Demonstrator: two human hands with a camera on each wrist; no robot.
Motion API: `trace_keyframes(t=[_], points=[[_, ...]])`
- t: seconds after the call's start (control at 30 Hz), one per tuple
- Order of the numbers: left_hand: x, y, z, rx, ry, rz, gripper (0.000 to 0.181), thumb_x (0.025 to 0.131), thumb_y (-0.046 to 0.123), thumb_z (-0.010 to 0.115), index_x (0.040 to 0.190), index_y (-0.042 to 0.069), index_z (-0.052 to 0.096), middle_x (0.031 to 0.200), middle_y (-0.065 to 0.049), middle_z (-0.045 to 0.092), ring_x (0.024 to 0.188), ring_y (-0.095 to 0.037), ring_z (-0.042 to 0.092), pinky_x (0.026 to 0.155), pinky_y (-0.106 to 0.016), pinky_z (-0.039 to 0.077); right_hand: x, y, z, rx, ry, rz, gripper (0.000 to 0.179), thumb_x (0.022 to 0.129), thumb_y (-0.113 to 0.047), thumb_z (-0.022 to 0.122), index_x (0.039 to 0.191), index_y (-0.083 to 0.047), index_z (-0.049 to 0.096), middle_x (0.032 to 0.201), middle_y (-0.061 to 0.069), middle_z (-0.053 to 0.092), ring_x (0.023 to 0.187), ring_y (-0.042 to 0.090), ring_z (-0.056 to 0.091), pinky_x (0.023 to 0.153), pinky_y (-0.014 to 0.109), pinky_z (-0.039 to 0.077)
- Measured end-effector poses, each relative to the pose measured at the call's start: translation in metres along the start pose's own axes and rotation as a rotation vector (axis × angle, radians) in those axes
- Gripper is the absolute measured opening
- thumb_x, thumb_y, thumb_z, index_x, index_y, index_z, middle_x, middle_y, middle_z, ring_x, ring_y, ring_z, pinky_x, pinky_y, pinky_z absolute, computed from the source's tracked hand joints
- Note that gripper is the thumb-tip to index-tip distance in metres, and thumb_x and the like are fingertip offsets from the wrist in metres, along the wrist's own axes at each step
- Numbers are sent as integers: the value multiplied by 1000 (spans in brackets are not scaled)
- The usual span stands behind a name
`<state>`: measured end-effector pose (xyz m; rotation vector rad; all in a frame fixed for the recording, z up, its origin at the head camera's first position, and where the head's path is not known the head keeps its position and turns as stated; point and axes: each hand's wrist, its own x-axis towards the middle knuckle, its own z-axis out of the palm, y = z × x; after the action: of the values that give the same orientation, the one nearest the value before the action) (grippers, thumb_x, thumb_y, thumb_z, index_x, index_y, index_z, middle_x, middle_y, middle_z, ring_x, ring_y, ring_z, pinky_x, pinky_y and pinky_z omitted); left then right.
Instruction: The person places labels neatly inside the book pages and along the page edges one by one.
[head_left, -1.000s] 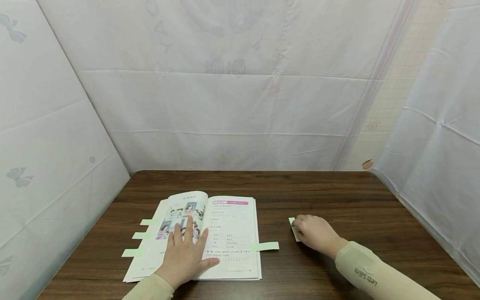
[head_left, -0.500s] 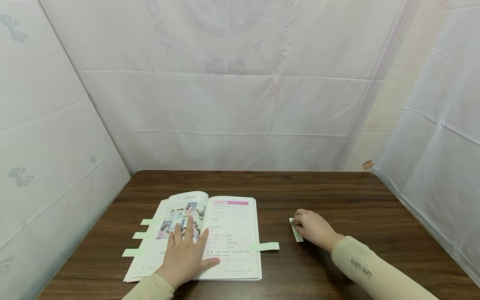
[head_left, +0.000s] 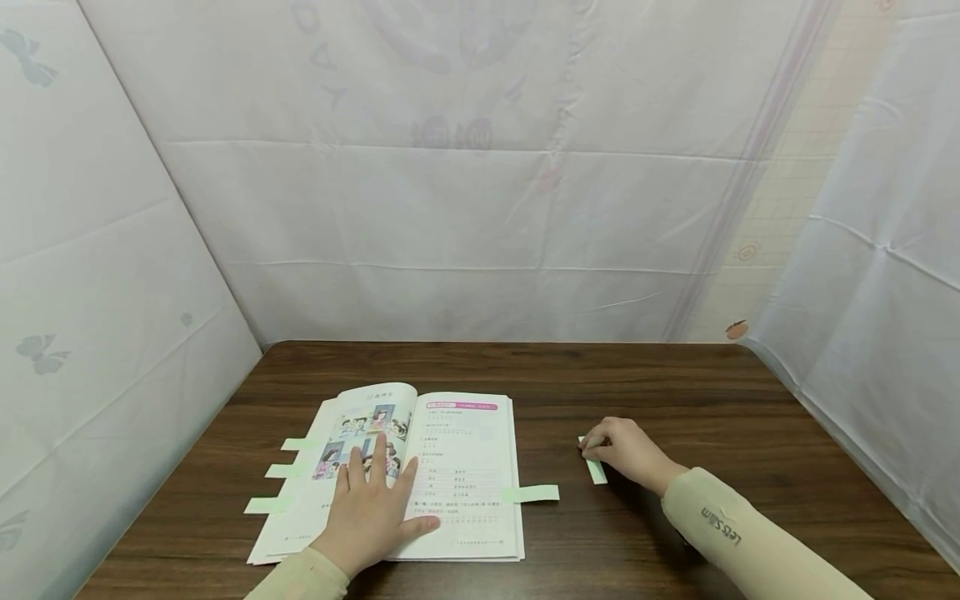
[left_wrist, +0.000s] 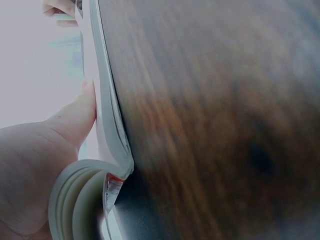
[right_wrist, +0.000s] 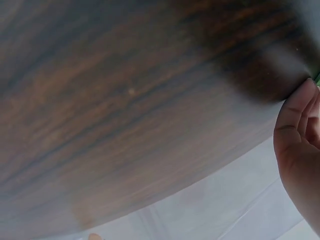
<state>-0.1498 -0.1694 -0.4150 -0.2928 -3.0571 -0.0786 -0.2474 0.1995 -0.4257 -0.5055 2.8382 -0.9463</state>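
Observation:
An open book (head_left: 459, 533) with pictures on its left page and print on its right lies on the table. My left hand (head_left: 367, 517) rests spread on it, across the pictures and the middle fold; the left wrist view shows the thumb (left_wrist: 77, 115) against the pages. To the right of the book, my right hand (head_left: 630, 454) pinches the far end of a small pale green sticky-note pad (head_left: 596, 473) on the tabletop. Curled fingers hide that end. In the right wrist view, the fingers (right_wrist: 295, 112) touch down near a sliver of green at the frame's edge.
Pale green sticky strips jut from the book: one sticky strip (head_left: 536, 493) on the right edge, several on the left, such as the lowest left strip (head_left: 264, 505). White patterned cloth (head_left: 480, 208) hangs behind and beside the dark wooden table (head_left: 675, 375).
My right hand has shifted slightly left and away from me, with its fingers drawn in at the pad's far end. More of the pad shows now. The left hand has stayed still.

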Motion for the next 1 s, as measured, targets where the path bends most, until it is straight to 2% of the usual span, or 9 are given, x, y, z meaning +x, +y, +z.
trace_keyframes(t=[0.1,0.2,0.27,0.43,0.6,0.83,1.0], points=[[0,0,0,-1,-5,-1,88,77,73,64,139,11,57,154,-37,26,132,-69,28,102,-76,29,1,-1,0,41,2,68,3,86,-11,75,88,-13,76,102,3,73,92,22,67,77,37,55],[1,0,0,-2,-12,-4,89,77,73,64,140,10,57,155,-37,25,132,-69,27,102,-76,29,1,-2,0,91,4,123,15,85,-11,76,99,-7,74,94,5,72,75,17,64,64,33,54],[1,0,0,-2,-13,-4,88,77,73,64,140,10,57,155,-37,25,132,-69,27,102,-76,28,2,-2,1,130,3,151,18,84,-9,77,100,-3,73,87,7,70,67,16,60,58,31,52],[2,0,1,-5,-10,-5,88,77,72,64,139,10,57,155,-37,25,132,-69,27,102,-76,28,3,-1,2,234,15,225,14,80,-5,77,92,1,73,77,7,68,61,15,58,56,30,51],[1,0,1,-1,-8,-4,89,77,73,64,139,10,57,155,-37,25,132,-69,27,102,-76,29,4,-2,1,327,33,299,13,77,-1,77,88,5,73,78,9,69,60,15,58,56,28,51],[1,0,0,-5,-11,-4,89,77,73,63,140,11,56,155,-37,25,132,-69,27,102,-76,29,6,-8,0,367,37,366,11,77,2,76,86,7,74,81,10,72,61,16,61,57,30,53],[0,0,0,-5,-7,-1,88,77,73,63,140,11,57,155,-37,25,132,-69,28,102,-76,30,7,-11,-1,451,24,407,5,76,8,72,80,10,70,75,12,69,54,12,60,54,26,55]])
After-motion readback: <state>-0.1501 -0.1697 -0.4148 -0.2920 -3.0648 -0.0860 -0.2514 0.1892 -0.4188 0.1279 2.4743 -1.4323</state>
